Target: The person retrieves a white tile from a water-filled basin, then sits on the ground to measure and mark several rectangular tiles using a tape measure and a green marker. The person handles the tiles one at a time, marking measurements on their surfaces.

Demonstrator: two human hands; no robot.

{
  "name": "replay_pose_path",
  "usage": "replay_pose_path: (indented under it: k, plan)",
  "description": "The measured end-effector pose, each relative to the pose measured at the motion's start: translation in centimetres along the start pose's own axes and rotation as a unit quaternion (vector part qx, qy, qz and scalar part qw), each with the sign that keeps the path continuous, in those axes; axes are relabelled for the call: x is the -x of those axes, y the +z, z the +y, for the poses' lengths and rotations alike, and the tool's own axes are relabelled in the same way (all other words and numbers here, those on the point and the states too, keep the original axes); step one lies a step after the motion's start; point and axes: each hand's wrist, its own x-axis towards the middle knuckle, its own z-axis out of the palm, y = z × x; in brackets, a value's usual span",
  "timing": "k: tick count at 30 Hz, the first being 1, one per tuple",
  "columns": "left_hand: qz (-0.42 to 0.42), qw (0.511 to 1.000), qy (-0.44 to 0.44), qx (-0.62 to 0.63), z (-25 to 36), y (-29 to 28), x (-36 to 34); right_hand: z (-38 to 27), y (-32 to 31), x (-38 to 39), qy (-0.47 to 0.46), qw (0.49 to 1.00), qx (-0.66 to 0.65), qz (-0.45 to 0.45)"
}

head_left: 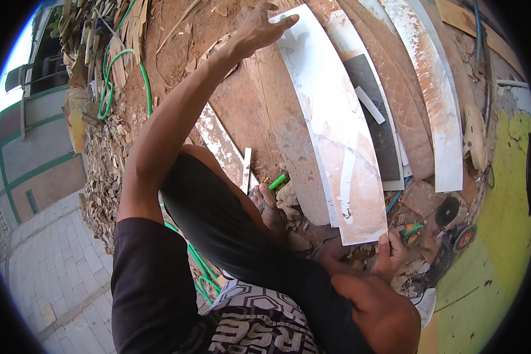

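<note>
A long, glossy white slab strip [330, 112], like polished stone or tile, lies lengthwise before me with brownish reflections and dust on its near half. At its far left corner, my left hand [256, 28] reaches out with thumb and fingers apart, casting a shadow on the surface. Down at the near right corner, my right hand [390, 255] pinches the edge between thumb and fingers. Under the strip's left side shows another white edge, beside a dusty brown plank-like slab [292, 141].
To the right lie a dark slab [374, 138] with a small white offcut [370, 105], and more long strips [428, 82]. An angle grinder [454, 248], a black disc [447, 211] and a green-orange tool [412, 232] sit near my right hand. A green hose [146, 88] runs left, past rubble.
</note>
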Motion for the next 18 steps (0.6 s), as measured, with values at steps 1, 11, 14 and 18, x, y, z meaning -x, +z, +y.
replay_pose_path:
  k: [1, 11, 14, 18]
  plan:
    - [-0.003, 0.987, 0.147, -0.067, 0.6, 0.3, 0.3, 0.0, -0.4, -0.1, 0.001, 1.0, 0.001, 0.005]
    - [-0.201, 0.763, 0.543, -0.287, 11.4, 2.5, 8.6, 0.5, -3.6, -1.7, -0.049, 0.986, -0.141, 0.077]
    - [-0.227, 0.725, 0.525, -0.384, 12.7, 1.9, 8.5, -0.7, -3.9, -2.3, -0.06, 0.982, -0.146, 0.099]
    - [-0.102, 0.748, 0.538, -0.374, 10.6, 0.3, 8.8, -3.8, -1.7, -3.0, -0.158, 0.975, -0.105, 0.119]
